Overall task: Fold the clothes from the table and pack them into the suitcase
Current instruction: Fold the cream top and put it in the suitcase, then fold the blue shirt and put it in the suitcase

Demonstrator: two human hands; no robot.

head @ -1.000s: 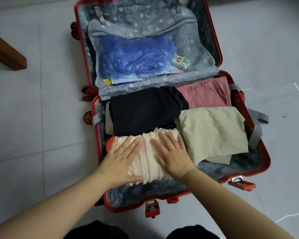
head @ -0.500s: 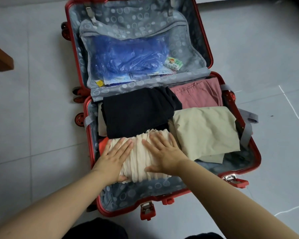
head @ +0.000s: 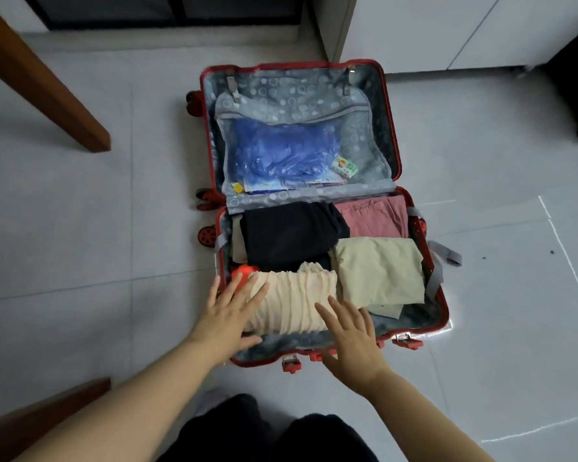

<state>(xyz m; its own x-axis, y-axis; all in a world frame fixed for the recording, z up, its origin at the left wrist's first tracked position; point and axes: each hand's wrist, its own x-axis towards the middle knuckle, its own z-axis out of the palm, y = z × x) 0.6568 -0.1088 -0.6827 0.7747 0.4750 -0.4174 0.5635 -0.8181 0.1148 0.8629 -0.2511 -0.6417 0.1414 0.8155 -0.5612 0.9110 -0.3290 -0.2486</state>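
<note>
A red suitcase (head: 442, 305) lies open on the floor. Its near half holds a folded black garment (head: 291, 235), a pink one (head: 374, 218), a beige one (head: 377, 271) and a cream ribbed garment (head: 294, 301) in the front left. A red item (head: 242, 273) peeks out at the cream garment's left. My left hand (head: 229, 315) lies flat, fingers spread, on the cream garment's left end. My right hand (head: 354, 338) hovers with fingers spread over the suitcase's front edge, just right of the cream garment.
The lid's mesh pocket holds a blue plastic bag (head: 281, 155) and a small packet (head: 344, 166). A wooden table leg (head: 44, 85) slants at the left; another wooden piece (head: 37, 418) sits bottom left. White cabinets (head: 447, 28) stand behind. My dark-clothed knees (head: 264, 435) are below.
My head has pulled back, so the suitcase looks smaller. My right hand has lifted off the cream garment and drawn back to the front edge. My left hand has slid to the garment's left end.
</note>
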